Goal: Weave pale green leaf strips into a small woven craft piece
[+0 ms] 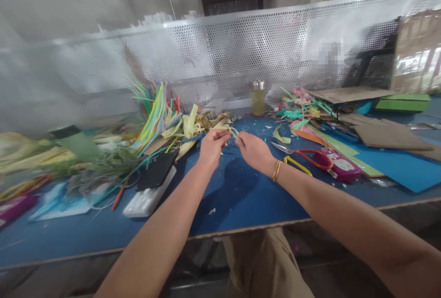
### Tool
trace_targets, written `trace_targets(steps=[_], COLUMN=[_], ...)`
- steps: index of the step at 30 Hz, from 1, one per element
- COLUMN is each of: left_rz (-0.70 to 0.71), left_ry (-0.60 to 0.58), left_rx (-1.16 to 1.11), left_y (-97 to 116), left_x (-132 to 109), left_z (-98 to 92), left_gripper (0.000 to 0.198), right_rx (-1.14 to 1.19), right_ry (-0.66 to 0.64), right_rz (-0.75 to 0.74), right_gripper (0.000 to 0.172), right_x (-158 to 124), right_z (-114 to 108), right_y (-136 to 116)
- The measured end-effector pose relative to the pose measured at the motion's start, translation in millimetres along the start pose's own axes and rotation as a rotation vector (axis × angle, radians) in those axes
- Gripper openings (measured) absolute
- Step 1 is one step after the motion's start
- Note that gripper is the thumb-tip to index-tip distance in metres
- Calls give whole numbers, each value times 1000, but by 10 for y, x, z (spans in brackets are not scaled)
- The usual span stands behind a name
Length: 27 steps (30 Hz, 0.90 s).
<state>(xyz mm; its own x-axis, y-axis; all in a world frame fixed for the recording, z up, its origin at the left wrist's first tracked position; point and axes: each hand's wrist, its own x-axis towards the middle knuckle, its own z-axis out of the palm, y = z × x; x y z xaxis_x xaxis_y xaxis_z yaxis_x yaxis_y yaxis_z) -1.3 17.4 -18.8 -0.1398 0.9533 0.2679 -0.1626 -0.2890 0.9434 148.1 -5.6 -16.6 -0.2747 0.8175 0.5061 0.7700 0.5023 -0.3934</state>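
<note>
A thin pale green strip, looped in a small curve, spans the gap between my hands above the blue table. My left hand pinches its left end with thumb and fingers together. On the other side my right hand, with a gold bracelet at the wrist, has closed fingers on the right end. Dried corn husks lie just beyond my left hand. To the right of my right hand are scissors with red handles, blades slightly apart, and a curled piece of husk.
A bundle of coloured pipe cleaners rises at the left, behind a black phone on a white pack. A glass bottle stands at the back by the perforated metal panel. Blue sheets and cardboard lie right.
</note>
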Motion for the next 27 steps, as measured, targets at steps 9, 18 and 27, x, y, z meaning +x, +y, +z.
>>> trace_targets(steps=[9,18,27], left_rz=[219,175,-23], left_ry=[25,-101,-120], left_rx=[225,135,-29], left_y=[-35,-14,80], left_x=[95,37,-56], left_z=[-82,-30,20], left_gripper=[19,14,24], right_rx=[-210,-193,6], right_ry=[-2,117,236], right_rz=[-142,-195,-278], right_gripper=[26,19,21], right_x=[-2,22,88], right_z=[-116,-235,-267], right_y=[-55,-50,68])
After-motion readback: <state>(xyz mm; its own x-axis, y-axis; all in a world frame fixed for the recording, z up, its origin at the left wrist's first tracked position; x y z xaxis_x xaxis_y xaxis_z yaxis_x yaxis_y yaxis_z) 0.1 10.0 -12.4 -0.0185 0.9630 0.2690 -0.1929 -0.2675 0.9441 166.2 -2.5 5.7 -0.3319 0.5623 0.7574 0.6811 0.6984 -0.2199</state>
